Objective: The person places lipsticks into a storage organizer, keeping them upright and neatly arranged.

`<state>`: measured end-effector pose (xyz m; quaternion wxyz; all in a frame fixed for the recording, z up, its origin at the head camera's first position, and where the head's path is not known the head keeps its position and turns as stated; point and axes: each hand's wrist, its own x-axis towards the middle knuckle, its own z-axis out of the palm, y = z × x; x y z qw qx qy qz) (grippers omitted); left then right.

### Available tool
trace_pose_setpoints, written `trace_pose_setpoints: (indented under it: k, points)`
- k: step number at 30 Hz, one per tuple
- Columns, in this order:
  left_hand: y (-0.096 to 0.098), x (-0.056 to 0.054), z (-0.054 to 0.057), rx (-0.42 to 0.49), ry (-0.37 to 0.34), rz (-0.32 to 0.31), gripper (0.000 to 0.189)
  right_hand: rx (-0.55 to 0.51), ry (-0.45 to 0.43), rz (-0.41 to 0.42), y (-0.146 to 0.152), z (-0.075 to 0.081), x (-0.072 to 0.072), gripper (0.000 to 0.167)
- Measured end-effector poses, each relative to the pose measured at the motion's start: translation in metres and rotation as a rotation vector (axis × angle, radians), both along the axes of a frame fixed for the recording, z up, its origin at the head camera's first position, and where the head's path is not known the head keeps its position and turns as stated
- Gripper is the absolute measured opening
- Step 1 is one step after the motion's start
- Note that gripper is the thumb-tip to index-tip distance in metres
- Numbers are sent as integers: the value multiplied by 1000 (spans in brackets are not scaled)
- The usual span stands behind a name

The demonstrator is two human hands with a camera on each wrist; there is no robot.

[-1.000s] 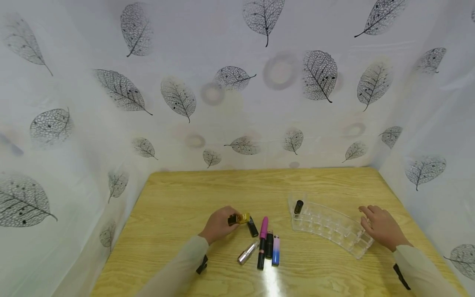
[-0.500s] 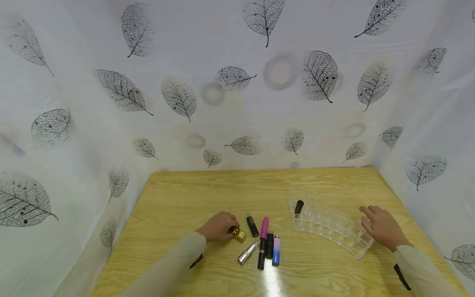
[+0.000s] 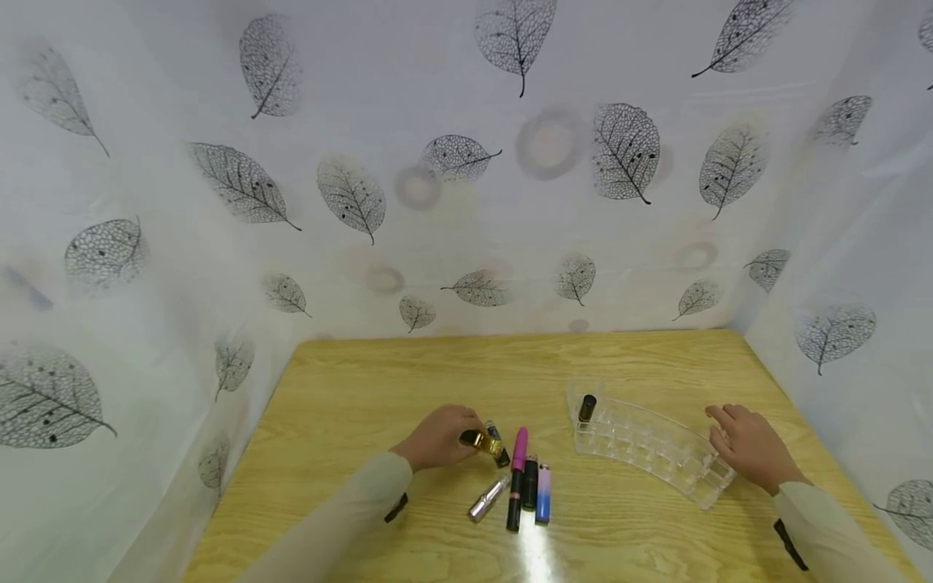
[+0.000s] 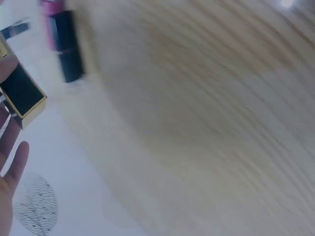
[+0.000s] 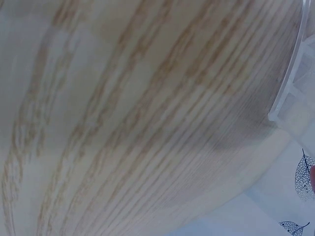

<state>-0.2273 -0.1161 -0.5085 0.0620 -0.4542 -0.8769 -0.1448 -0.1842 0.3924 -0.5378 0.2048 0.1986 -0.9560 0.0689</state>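
In the head view my left hand (image 3: 442, 437) holds a gold and black lipstick (image 3: 481, 442) above the table, left of centre. The left wrist view shows the thumb pressed on this black, gold-edged lipstick tube (image 4: 22, 91). Just under it lies a black lipstick (image 3: 500, 455), partly covered by the gold one. My right hand (image 3: 751, 445) is at the right end of a clear curved lipstick organizer (image 3: 649, 441), fingers relaxed and holding nothing; whether the thumb touches its edge I cannot tell. One dark lipstick (image 3: 587, 407) stands in the organizer's left end.
Near the table's middle lie a silver lipstick with a clear cap (image 3: 488, 498), a magenta and black tube (image 3: 519, 453), another black lipstick (image 3: 530, 483) and a pink-blue tube (image 3: 543, 494). Leaf-patterned white sheeting (image 3: 466, 227) surrounds the wooden table (image 3: 379, 372).
My left hand dipped left and down with the gold lipstick, then came back up and right, over the black lipstick. My right hand and the organizer have stayed put.
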Motion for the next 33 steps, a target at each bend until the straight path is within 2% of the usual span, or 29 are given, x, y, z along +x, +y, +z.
trace_pose_setpoints:
  k: [4,8,15,21,29,33]
  points:
    - [12,6,11,121,-70,84,26,1,-5,-5,0,0,1,24]
    - [25,10,16,283,-138,158,29,1,-7,-10,0,-1,2,23]
    - [48,18,29,464,-168,189,29,14,-1,-7,1,-3,2,24]
    - [69,24,41,588,-261,225,29,28,18,6,1,-2,0,24]
    - [88,28,50,704,-252,270,29,35,1,0,1,2,-1,24]
    - [96,30,54,747,-269,265,30,49,7,-3,1,3,-2,24]
